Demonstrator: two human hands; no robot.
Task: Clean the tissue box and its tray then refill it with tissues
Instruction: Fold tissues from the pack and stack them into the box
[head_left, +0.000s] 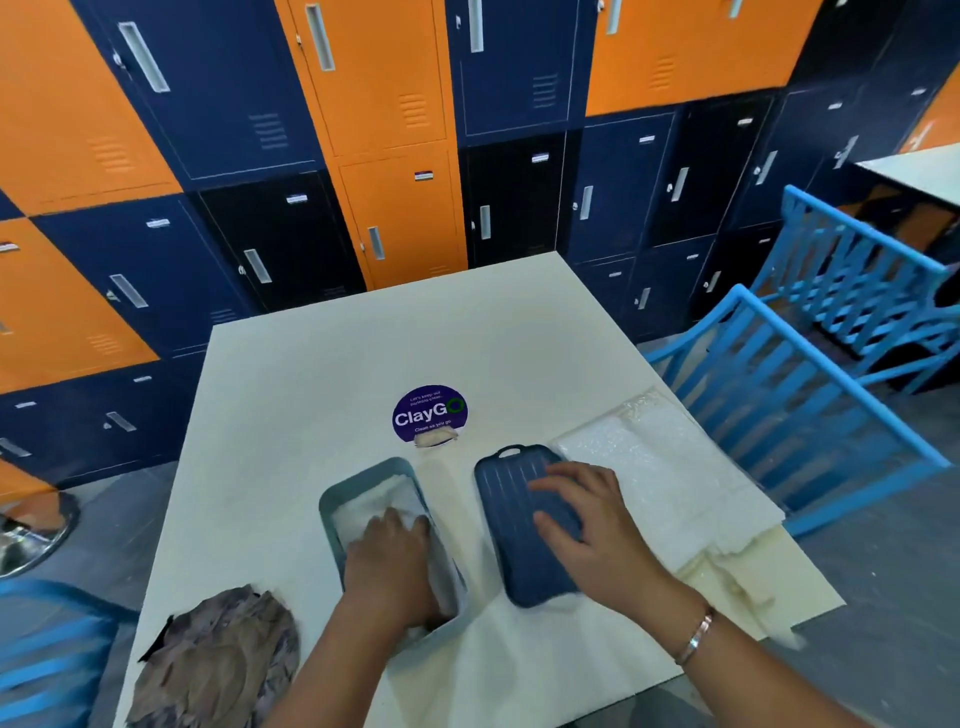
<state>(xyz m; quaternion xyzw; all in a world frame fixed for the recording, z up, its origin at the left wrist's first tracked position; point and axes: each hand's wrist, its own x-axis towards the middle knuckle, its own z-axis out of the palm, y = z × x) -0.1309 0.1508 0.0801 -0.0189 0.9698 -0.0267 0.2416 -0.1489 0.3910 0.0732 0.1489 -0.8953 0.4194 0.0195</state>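
Observation:
A light grey-blue tray (332, 501) lies on the white table, filled with white tissues (376, 496). My left hand (392, 564) presses flat on the tissues inside the tray. To its right lies the dark blue ribbed tissue box cover (511, 499), top side up. My right hand (587, 525) rests on that cover, fingers spread and curling over its right side. A clear plastic pack of white tissues (665, 467) lies just right of the cover, partly under my right wrist.
A crumpled brownish cloth (218, 665) sits at the table's near left corner. A round purple sticker (430, 414) marks the table's middle. Blue slatted chairs (789, 395) stand to the right, another chair (47, 654) at the left. Orange and blue lockers (395, 156) stand behind.

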